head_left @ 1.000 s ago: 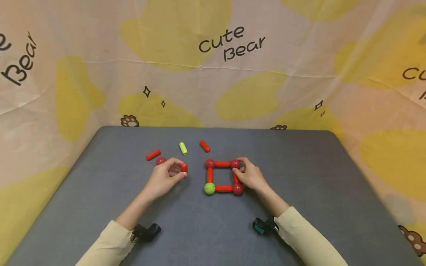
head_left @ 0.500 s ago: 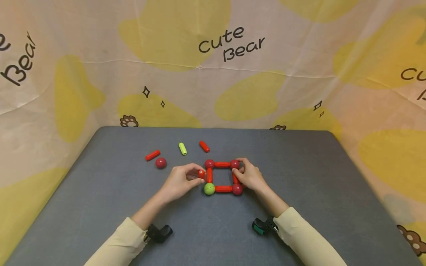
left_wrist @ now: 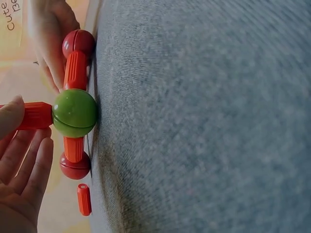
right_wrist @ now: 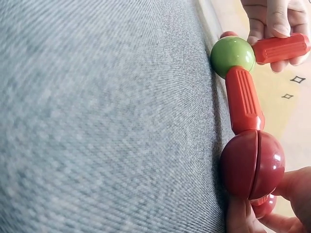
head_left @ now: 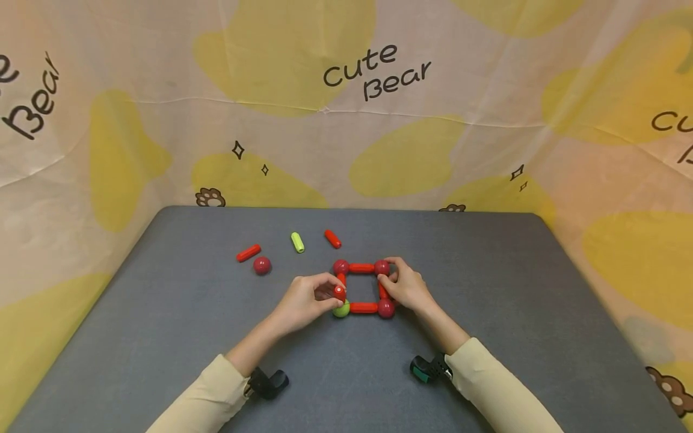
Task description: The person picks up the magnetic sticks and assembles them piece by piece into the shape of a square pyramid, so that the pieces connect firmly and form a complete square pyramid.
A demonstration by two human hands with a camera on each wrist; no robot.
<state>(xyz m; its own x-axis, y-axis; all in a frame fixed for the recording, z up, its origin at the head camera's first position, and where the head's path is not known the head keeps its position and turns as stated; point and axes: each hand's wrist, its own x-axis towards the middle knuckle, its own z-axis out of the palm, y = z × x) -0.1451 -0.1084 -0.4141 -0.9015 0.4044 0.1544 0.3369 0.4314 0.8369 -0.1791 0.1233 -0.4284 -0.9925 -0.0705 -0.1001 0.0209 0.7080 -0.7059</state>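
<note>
In the head view a flat square of red rods lies on the table, with a green ball (head_left: 340, 310) at its near left corner and dark red balls (head_left: 386, 308) at the others. My left hand (head_left: 300, 305) pinches a short ribbed red rod (left_wrist: 38, 115) between thumb and fingers. The rod stands upright on top of the green ball, its lower end touching it in both wrist views. My right hand (head_left: 409, 287) grips the square's right side, thumb at the right rod (head_left: 383, 291) and fingers by the far right ball (head_left: 381, 266); some fingertips are hidden.
Left of the square lie a loose red ball (head_left: 262, 265) and a red rod (head_left: 248, 252). Behind it are a yellow-green rod (head_left: 297, 242) and another red rod (head_left: 332, 239). A printed cloth (head_left: 303, 144) hangs behind the grey table (head_left: 487, 264).
My left hand has moved right with the red rod, from beside the loose ball to the top of the green ball. My right hand and the square have stayed in place.
</note>
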